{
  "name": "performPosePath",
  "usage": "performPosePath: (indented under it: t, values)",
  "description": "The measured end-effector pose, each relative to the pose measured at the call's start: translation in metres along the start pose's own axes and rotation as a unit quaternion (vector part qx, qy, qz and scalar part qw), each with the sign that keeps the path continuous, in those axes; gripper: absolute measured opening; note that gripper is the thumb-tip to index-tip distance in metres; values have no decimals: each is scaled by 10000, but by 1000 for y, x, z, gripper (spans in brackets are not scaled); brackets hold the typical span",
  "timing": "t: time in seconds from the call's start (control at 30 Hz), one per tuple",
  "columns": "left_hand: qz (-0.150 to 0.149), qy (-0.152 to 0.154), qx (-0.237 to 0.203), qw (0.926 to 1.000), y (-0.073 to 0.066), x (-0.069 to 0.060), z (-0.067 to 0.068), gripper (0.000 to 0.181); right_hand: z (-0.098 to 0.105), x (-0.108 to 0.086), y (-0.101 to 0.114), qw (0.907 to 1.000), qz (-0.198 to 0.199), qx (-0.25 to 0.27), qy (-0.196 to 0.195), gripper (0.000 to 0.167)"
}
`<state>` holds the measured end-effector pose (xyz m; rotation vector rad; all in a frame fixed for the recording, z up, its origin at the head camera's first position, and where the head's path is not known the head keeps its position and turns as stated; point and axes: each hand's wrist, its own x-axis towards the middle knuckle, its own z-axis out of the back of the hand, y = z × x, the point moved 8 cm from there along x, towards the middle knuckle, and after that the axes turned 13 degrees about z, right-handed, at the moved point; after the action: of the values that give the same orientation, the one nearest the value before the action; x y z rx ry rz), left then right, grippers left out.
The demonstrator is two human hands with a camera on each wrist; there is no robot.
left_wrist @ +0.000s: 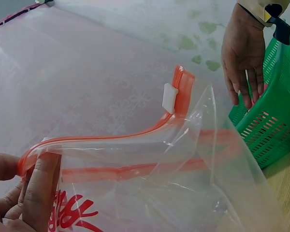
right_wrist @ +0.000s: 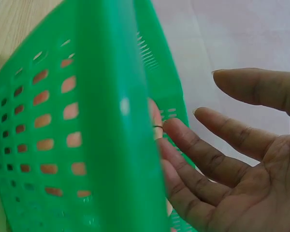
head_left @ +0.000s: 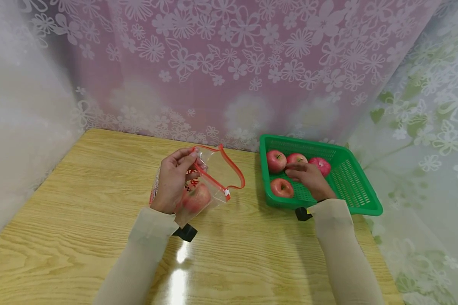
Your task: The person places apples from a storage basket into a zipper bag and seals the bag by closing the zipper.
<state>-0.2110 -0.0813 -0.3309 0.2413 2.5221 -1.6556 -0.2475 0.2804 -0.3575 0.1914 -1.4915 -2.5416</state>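
My left hand [head_left: 171, 180] pinches the rim of a clear zip bag [left_wrist: 135, 157] between thumb and fingers. The bag has an orange-red zip edge and a white slider [left_wrist: 169, 98], and its mouth gapes. Inside the bag lies a red apple [head_left: 198, 198]. My right hand [head_left: 309, 178] reaches over the near rim of a green plastic basket [head_left: 360, 182], its fingers loosely extended, close to the apples. In the basket are several apples, among them a back-left one [head_left: 276, 161] and a front one [head_left: 282, 188]. No apple shows in the right hand's grip.
The basket stands on the right of a wood-grain table [head_left: 80, 237], near its back edge. A pink floral curtain [head_left: 221, 76] hangs behind the table, and pale cloth hangs on both sides.
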Motion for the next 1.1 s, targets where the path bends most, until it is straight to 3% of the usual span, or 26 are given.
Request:
performPosePath:
  t: [0.27, 0.83, 1.1]
  values:
    - [36, -25, 12, 10000, 0, 0, 0, 25, 1, 1, -15, 9991, -150, -373, 151, 47]
    - [-49, 56, -65, 10000, -1, 2, -1, 25, -7, 4, -45, 9946, -820, -428, 469, 47]
    - [1, -9, -9, 10000, -1, 1, 0, 26, -10, 5, -49, 9936, -845, -554, 510, 48]
